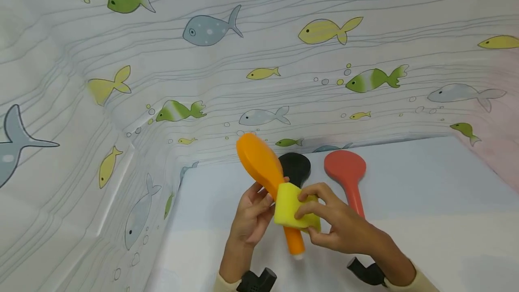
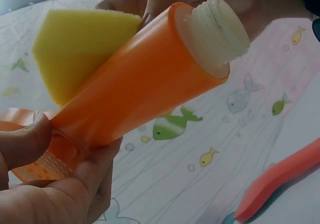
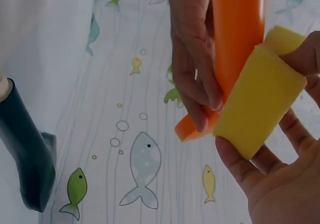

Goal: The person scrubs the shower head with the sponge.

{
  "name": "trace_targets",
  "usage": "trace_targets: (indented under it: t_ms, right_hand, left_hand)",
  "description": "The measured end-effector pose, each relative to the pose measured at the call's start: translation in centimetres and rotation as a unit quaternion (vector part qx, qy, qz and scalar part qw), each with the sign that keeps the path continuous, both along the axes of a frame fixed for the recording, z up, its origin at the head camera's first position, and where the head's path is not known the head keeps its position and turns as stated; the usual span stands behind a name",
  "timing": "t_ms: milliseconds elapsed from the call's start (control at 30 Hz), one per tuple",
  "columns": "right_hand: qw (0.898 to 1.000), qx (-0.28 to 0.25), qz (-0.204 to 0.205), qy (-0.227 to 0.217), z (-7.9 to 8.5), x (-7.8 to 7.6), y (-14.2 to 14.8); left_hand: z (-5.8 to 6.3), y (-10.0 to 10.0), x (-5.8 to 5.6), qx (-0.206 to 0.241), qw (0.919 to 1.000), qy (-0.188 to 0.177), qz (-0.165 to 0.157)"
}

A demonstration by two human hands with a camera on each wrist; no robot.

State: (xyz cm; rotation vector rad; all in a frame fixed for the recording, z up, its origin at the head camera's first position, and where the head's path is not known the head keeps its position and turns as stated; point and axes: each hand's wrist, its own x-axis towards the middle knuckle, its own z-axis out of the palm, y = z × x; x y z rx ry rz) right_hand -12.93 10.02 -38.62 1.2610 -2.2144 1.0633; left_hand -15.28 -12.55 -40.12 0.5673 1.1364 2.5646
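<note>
An orange handheld shower head (image 1: 259,159) is raised over the table, its round head up to the left and its handle slanting down. My left hand (image 1: 252,217) grips it around the neck, as the left wrist view confirms. At the handle's lower end is a whitish threaded connector (image 2: 220,32). My right hand (image 1: 344,222) holds a yellow sponge (image 1: 291,205) between thumb and fingers, bent and set against the orange handle. In the right wrist view the sponge (image 3: 260,102) covers part of the handle's side.
Behind the hands a black shower head (image 1: 296,166) and a red shower head (image 1: 344,166) lie on the white table (image 1: 425,179). A fish-patterned sheet (image 1: 227,71) rises behind and to the left of the table.
</note>
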Motion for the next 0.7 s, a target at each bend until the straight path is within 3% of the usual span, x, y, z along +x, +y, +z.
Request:
trace_targets:
  t_ms: [167, 400, 533, 700]
  right_hand:
    - [0.998, 0.044, 0.037, 0.007, 0.9, 1.2, 0.8]
    - [0.982, 0.083, 0.165, -0.032, 1.6, 2.1, 1.1]
    - [0.984, 0.056, 0.167, -0.021, 1.1, 1.4, 0.9]
    - [0.992, -0.003, 0.126, -0.004, -0.1, 0.2, -0.2]
  left_hand:
    - [-0.4, 0.6, -0.5, 0.039, 0.9981, 0.035, -0.033]
    - [-0.4, -0.4, -0.6, 0.075, 0.9951, 0.055, -0.034]
    - [-0.3, -0.8, -0.3, 0.060, 0.9965, 0.045, -0.037]
    - [-0.3, -0.8, 0.1, 0.039, 0.9979, 0.037, -0.036]
